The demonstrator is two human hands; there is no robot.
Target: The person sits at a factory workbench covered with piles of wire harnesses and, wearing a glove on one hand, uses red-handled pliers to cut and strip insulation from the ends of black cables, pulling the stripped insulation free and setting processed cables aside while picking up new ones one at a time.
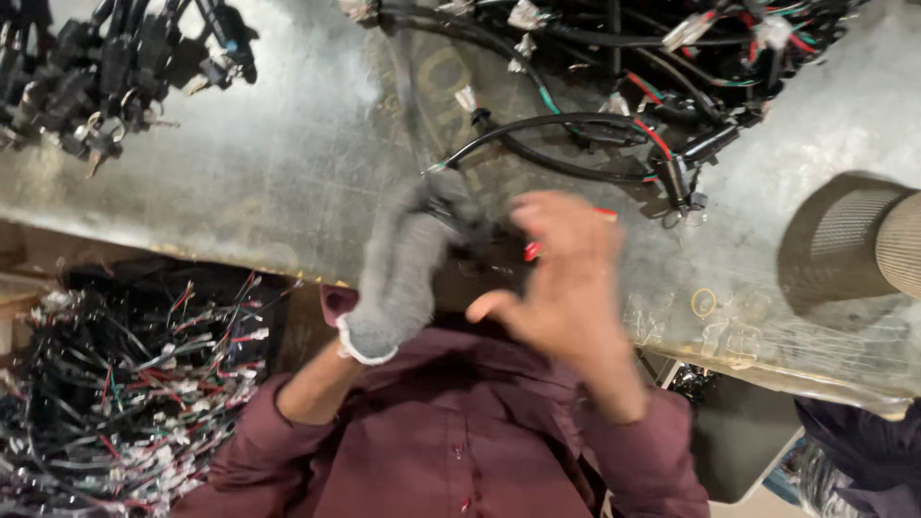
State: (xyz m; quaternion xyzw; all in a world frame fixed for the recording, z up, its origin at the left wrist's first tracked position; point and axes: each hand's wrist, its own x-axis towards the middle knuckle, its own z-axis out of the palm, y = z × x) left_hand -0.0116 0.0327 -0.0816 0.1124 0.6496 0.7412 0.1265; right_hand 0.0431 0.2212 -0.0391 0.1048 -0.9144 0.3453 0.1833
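My left hand (398, 273), in a grey knit glove, is closed around a black wire bundle (470, 225) just above the table's near edge. My bare right hand (566, 278) is beside it, blurred by motion, fingers spread and thumb pointing left. A small red piece (532, 251) shows at the fingers of that hand; whether they touch it is unclear. From the bundle, black cables run up into a tangled wire harness (614, 134) with red, green and white leads and white connectors.
The worn metal table (269, 163) carries a heap of black connectors (106, 67) at the far left. A ribbed tan cylinder (863, 235) stands at the right, with a small ring (703, 302) near it. Below the table on the left lies a pile of wire harnesses (125, 384).
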